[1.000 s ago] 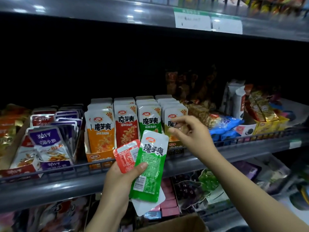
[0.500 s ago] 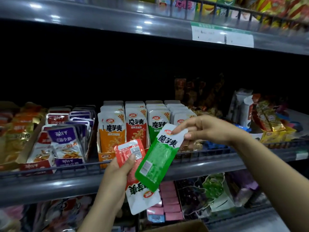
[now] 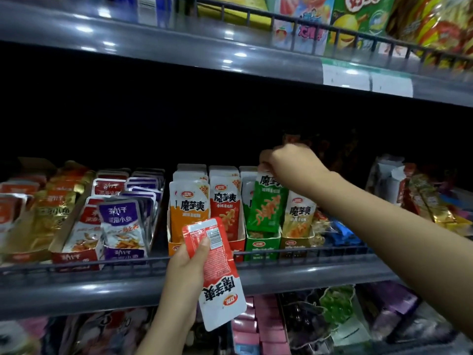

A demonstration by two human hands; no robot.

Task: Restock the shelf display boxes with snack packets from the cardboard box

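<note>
My right hand (image 3: 289, 165) pinches the top edge of a green snack packet (image 3: 266, 203) that stands upright at the front of the green display box (image 3: 262, 245) on the middle shelf. My left hand (image 3: 186, 275) grips a red snack packet (image 3: 217, 272) upside down, back side up, in front of the shelf rail. Orange (image 3: 189, 208), red (image 3: 226, 206) and yellow (image 3: 298, 216) packets fill the neighbouring display boxes. The cardboard box is out of view.
A wire rail (image 3: 76, 265) runs along the shelf front. Boxes of purple and red fish-snack packets (image 3: 120, 221) stand to the left, mixed bags (image 3: 430, 201) to the right. The upper shelf (image 3: 230, 60) overhangs close above, and more goods sit on the shelf below (image 3: 332, 316).
My right hand took the green packet out of my left hand and carried it up and right into the green display box. My left hand keeps the red packet.
</note>
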